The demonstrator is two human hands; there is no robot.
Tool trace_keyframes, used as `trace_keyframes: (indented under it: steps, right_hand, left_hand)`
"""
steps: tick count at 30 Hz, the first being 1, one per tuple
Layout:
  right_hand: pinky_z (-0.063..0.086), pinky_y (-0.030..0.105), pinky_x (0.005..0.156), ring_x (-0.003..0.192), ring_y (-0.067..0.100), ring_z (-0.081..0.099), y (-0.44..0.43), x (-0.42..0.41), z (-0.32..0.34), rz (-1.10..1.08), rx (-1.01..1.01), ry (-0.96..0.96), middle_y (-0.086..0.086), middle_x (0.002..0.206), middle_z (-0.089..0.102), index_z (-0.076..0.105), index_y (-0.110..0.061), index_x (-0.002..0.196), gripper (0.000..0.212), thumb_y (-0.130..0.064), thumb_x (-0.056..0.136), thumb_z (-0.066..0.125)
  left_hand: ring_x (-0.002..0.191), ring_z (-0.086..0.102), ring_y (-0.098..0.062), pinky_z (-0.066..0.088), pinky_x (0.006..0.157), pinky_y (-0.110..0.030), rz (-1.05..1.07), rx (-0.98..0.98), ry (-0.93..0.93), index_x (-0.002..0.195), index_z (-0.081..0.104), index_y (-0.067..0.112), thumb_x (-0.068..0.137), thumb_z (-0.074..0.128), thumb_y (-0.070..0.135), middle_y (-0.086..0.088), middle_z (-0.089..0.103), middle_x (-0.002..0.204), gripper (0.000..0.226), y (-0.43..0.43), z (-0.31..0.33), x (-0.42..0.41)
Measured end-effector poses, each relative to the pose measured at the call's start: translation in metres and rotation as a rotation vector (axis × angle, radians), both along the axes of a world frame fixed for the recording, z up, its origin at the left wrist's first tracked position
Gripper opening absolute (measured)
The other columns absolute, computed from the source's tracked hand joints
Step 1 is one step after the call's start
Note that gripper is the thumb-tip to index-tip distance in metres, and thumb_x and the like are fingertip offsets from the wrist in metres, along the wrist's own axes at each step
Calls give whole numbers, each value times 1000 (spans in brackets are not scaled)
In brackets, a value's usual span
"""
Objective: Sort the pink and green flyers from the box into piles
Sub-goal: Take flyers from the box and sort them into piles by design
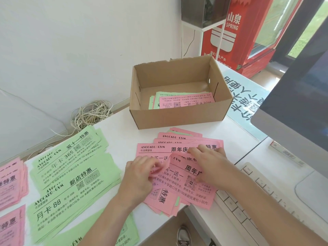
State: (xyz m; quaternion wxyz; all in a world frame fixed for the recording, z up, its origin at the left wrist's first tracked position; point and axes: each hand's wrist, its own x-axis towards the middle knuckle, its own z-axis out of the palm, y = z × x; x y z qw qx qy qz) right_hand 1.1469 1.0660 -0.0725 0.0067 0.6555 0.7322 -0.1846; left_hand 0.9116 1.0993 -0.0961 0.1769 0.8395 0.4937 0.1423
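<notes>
The fingers [153, 165] of the left hand [140, 176] were curled, pinching the raised left corner of a pink printed paper flyer [179, 174]. The right hand [211, 164] lay on the same sheet with bent fingers at its curled upper edge and the thumb on its face; whether it truly gripped could not be told. This flyer's long axis ran from upper left to lower right, its print reading toward the person. It topped a loose heap of pink flyers [177, 144] at the near table edge, most lying left to right.

Just behind the heap stood an open brown cardboard box [177, 118], a pink sheet over green ones [186, 101] inside. To the left lay fanned green flyer piles [71, 167], slanting up to the right, and pink piles [10, 178] at the frame's edge.

All rested on a white table [124, 132] by a white wall [71, 41], with a white keyboard [248, 201], a monitor [301, 103], tangled cables [92, 114] and a red water machine [248, 32].
</notes>
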Motion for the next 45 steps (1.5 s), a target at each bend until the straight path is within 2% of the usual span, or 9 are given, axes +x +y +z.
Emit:
trace_keyframes:
  steps: [6,10,16,23,28,34,37,42,45]
  right_hand:
    - [34,32,97,92,10,49,-13,1,5,-2,79,65,-14,100,46,50,-27,100,16,-21,88,59]
    - [48,23,70,83,7,60,-21,6,17,-167,26,260,-17,92,62,51,-28,91,15,-14,89,54]
    - [55,34,56,73,9,64,-29,57,45,-449,97,353,-8,86,66,53,-32,105,24,-12,92,49]
    - [49,33,61,75,20,61,-38,73,53,-649,226,333,-3,92,60,49,-26,118,30,-9,92,52]
    - [40,22,54,77,1,57,-52,68,47,-753,245,460,-9,91,61,53,-29,109,27,-8,93,50]
    - [44,27,62,86,8,61,-61,64,46,-823,245,584,-14,96,64,58,-32,104,30,-6,91,50]
    - [49,33,70,88,11,64,-64,64,46,-828,255,603,-12,97,66,60,-35,102,34,-5,90,52]
    - [54,23,66,79,3,69,-66,62,56,-696,187,707,-17,86,72,66,-36,99,38,-1,89,56]
    - [52,14,59,77,3,71,-58,54,65,-524,11,815,-15,86,74,68,-29,100,35,2,89,57]
  left_hand:
    - [75,50,-2,41,64,-17,1,-23,-183,72,48,29,58,66,-16,19,55,74,50,-3,-2,-9]
    - [75,60,1,49,71,-19,297,-280,-386,81,62,35,73,79,9,20,66,78,32,12,18,-9]
    - [138,20,-18,22,114,-37,77,-314,186,148,23,25,64,81,44,5,28,152,104,39,19,-6]
    - [125,35,-20,32,99,-42,65,-226,469,138,35,32,63,76,59,3,43,128,90,52,26,8]
    - [110,46,-19,42,85,-35,48,-169,340,123,43,26,71,75,47,4,48,112,65,38,24,5]
    - [94,60,-17,44,76,-30,2,12,123,125,49,31,83,66,22,10,63,107,46,19,23,-1]
    - [76,58,-7,45,66,-25,20,-6,-55,89,62,37,78,73,7,15,64,84,34,17,35,-14]
    - [79,69,-9,54,73,-30,206,-334,-420,81,73,28,72,72,-13,8,74,80,43,12,96,-54]
    - [81,71,-9,54,68,-17,140,-532,-484,84,76,27,71,68,-20,3,76,86,49,11,128,-67]
